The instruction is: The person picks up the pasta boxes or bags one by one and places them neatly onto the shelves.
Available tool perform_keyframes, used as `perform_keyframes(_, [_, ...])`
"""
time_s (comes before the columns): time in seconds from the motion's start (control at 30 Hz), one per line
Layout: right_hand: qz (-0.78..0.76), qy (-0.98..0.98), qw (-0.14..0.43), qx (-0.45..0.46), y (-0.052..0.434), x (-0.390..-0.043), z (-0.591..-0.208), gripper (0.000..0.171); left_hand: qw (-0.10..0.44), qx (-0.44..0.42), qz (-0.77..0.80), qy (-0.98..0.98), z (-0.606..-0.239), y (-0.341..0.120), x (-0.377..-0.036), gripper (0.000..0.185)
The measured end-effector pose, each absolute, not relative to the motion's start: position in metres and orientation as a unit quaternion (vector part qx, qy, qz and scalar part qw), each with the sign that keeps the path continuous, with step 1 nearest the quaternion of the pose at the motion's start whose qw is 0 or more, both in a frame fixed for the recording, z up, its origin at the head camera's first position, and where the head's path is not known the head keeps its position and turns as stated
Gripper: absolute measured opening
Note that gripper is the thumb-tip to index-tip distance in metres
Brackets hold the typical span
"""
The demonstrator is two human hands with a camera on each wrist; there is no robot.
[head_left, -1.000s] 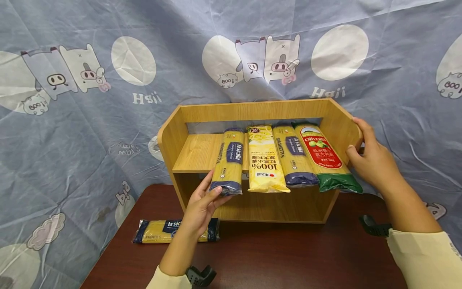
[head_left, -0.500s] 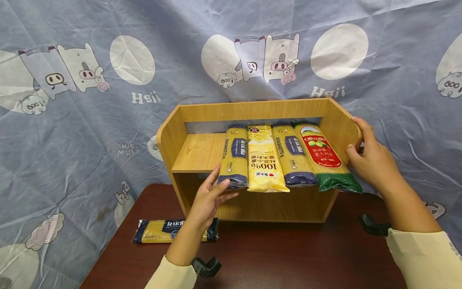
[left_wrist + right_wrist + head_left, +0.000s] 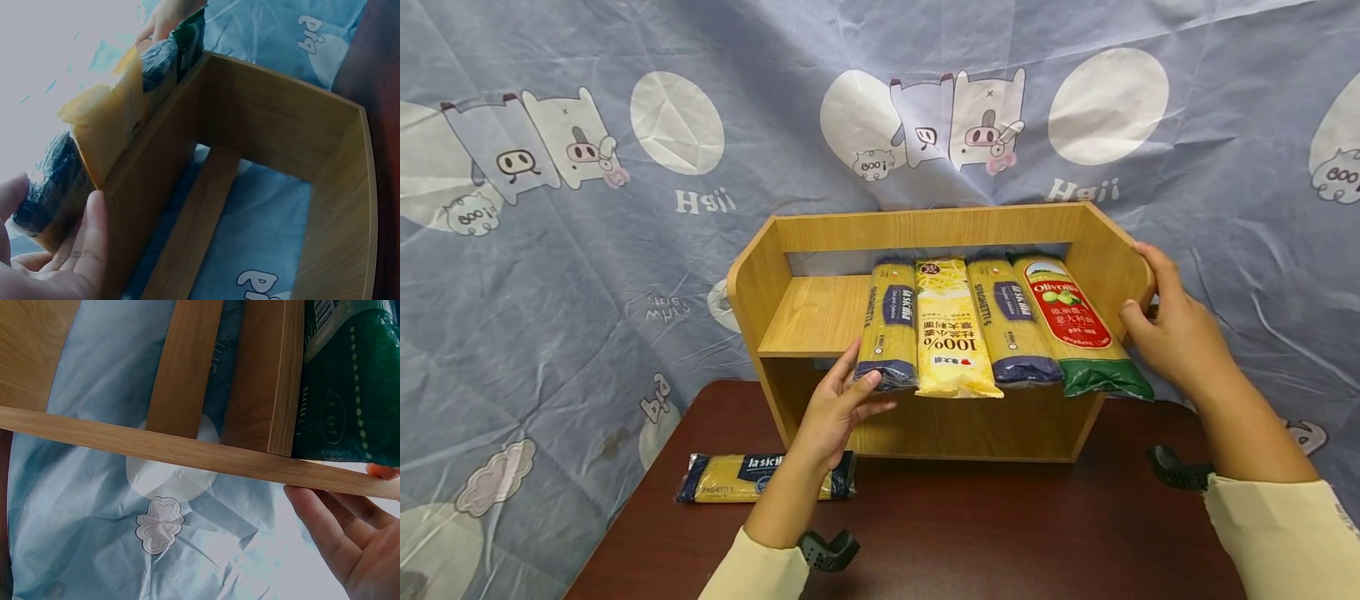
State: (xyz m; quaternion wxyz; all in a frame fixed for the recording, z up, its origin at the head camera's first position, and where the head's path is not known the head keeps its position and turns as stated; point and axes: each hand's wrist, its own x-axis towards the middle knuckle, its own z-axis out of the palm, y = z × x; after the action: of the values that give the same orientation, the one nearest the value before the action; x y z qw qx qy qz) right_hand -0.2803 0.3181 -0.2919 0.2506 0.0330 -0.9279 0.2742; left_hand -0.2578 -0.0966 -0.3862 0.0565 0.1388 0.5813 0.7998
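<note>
On the upper board of a wooden shelf [image 3: 928, 230], my left hand [image 3: 832, 414] holds the near end of a yellow-and-navy spaghetti pack [image 3: 886, 325], thumb on top and fingers beneath. From the left wrist view, the pack's dark end [image 3: 53, 187] juts past the board's edge between thumb and fingers. Right beside it lies a yellow noodle pack [image 3: 955, 333]. Further right are a second spaghetti pack [image 3: 1011, 321] and a red-labelled pasta pack [image 3: 1078, 329] with a green end. My right hand [image 3: 1180, 333] grips the shelf's right side panel [image 3: 206, 456], fingers and thumb on either side.
Another spaghetti pack [image 3: 730, 481] lies flat on the dark red table [image 3: 970, 525], left of the shelf and partly behind my left forearm. Below the packs is the shelf's lower compartment [image 3: 970, 429]. A grey-blue printed cloth [image 3: 760, 108] hangs behind.
My left hand has shifted the spaghetti pack right and slightly back, up against the yellow noodle pack. Its near end is lower in the last half second's view than before none. The right hand has stayed put.
</note>
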Motion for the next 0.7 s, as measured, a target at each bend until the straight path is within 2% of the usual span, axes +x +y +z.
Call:
perform_keyframes(0.4, [0.271, -0.928, 0.253, 0.032, 0.318, -0.280, -0.291, 0.072, 0.031, 0.132, 0.779, 0.612, -0.386, -0.101, -0.248, 0.075])
perform_keyframes(0.7, [0.274, -0.929, 0.248, 0.033, 0.318, -0.281, -0.292, 0.073, 0.030, 0.130, 0.761, 0.635, -0.389, -0.114, -0.240, 0.064])
